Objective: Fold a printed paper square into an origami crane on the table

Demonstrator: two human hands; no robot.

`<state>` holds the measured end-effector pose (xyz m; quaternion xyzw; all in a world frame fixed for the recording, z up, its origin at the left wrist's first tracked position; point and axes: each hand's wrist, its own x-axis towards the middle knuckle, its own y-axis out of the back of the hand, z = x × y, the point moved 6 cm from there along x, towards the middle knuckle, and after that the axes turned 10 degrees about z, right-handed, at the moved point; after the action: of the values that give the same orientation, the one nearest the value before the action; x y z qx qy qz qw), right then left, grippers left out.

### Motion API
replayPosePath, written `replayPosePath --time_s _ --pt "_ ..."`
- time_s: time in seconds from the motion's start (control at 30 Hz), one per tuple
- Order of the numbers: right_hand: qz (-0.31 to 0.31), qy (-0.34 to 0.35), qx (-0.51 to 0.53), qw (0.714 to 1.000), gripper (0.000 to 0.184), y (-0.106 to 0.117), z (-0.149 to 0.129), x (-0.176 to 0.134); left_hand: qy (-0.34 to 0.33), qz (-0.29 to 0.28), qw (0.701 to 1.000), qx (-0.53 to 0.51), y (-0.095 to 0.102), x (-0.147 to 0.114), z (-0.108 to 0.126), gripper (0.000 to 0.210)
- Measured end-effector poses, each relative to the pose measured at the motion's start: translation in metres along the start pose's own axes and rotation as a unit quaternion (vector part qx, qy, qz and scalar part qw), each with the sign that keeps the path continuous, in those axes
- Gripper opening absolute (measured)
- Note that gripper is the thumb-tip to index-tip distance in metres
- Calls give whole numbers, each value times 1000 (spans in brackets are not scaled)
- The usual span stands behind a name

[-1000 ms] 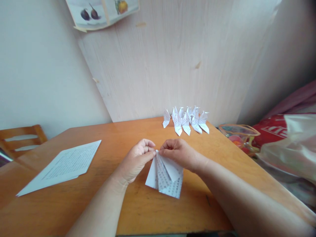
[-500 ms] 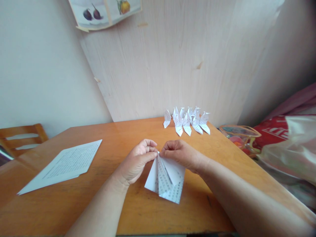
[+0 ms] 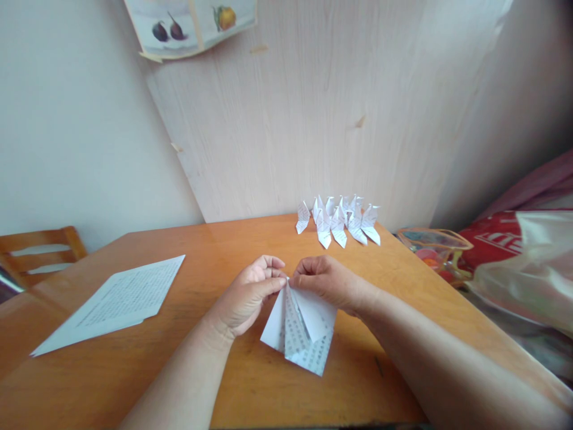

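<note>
A partly folded sheet of printed paper (image 3: 299, 334) hangs fan-like from its narrow top point, with its wide end toward me. My left hand (image 3: 255, 292) pinches that point between thumb and forefinger, the other fingers loosely curled. From the other side, my right hand (image 3: 329, 279) grips the same tip, its fingers closed on the paper's upper right edge. The fingertips of both hands nearly meet there. White inner faces and printed outer faces both show on the flaps.
Several folded paper cranes (image 3: 338, 222) stand at the table's far edge. A stack of printed paper (image 3: 120, 301) lies at left on the wooden table (image 3: 215, 245). A wooden chair (image 3: 42, 254) is beyond it; a mesh basket (image 3: 436, 248) and bags (image 3: 532, 263) crowd the right side.
The paper's lower end has swung slightly toward me and to the left, and its flaps have shifted a little. Both hands keep their hold at the tip.
</note>
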<state>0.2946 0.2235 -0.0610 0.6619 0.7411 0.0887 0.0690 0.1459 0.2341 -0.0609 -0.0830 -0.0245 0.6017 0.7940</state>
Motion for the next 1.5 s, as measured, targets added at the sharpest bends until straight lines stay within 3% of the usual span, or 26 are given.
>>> replayPosePath --time_s 0.5,0.77,1.5 --pt "6 29 -41 999 14 0 4 4 -19 -4 999 35 0 0 -2 27" --pt "-6 -13 -15 1000 12 -4 6 4 -16 5 999 41 0 0 -1 30" --pt "-10 9 -37 999 19 -2 10 6 -7 -21 999 38 3 1 -2 34"
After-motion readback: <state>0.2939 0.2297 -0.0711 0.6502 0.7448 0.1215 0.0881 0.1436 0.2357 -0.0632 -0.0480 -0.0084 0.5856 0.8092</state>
